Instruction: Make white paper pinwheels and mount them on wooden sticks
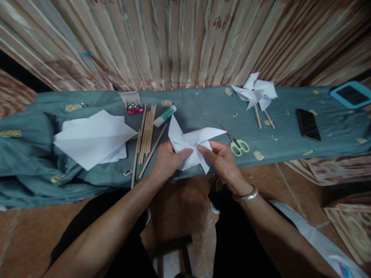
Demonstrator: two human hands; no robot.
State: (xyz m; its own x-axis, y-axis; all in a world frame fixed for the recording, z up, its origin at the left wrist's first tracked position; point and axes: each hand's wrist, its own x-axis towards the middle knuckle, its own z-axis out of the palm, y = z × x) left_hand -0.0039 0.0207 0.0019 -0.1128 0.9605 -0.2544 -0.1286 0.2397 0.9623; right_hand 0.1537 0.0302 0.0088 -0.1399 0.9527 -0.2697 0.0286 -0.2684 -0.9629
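Note:
A white paper pinwheel [191,137] is held between my two hands above the front edge of the cloth-covered table. My left hand [169,156] grips its left side, thumb pressed near the centre. From the right, my right hand [222,156] pinches it, its thumb also close to the middle. The fingers beneath the paper are hidden. Scissors [238,146] with light green handles lie just right of my right hand. Left of my left hand are several wooden sticks [147,131] and a glue stick [165,116].
White paper sheets [94,137] lie at the left. Behind the sticks stands a small open box [132,103] of metal pins. Finished pinwheels [255,90] on sticks, a dark phone [308,124] and a blue-framed tablet [351,95] lie at the right. A pleated curtain [174,42] hangs behind.

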